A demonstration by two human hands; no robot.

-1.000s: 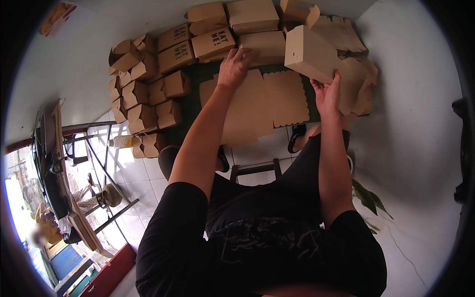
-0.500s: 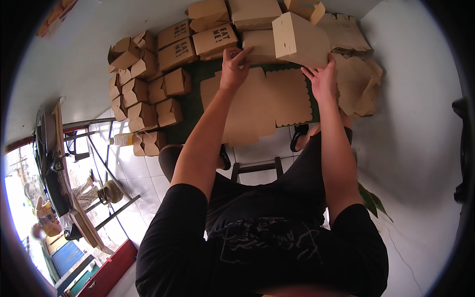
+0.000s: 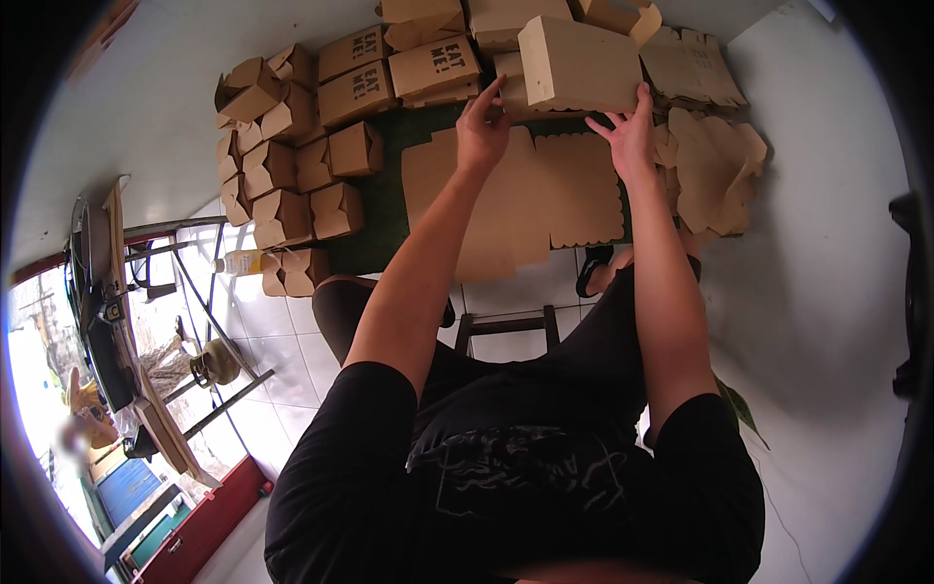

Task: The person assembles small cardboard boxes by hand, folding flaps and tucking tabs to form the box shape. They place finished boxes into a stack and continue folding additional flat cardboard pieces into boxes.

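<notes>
A brown cardboard box [image 3: 584,66], folded into shape, is tilted at the far side of the table. My right hand [image 3: 630,136] grips its near right corner, one finger up along the side and the thumb under the near edge. My left hand [image 3: 482,127] is just left of the box with its fingers apart and nothing in them; it seems not to touch the box. Flat, unfolded cardboard blanks with scalloped edges [image 3: 579,190] lie on the green table top [image 3: 389,209], between my forearms and in front of me.
Small folded boxes [image 3: 282,216] are stacked at the left, with larger printed boxes [image 3: 435,68] behind. More flat blanks [image 3: 718,175] lie at the right. A bottle with a yellow label [image 3: 240,263] stands at the left. A dark stool [image 3: 506,326] is below.
My left hand has moved right, closer to the box. The box has turned and shifted slightly left in my right hand. The whole view has also shifted a little.
</notes>
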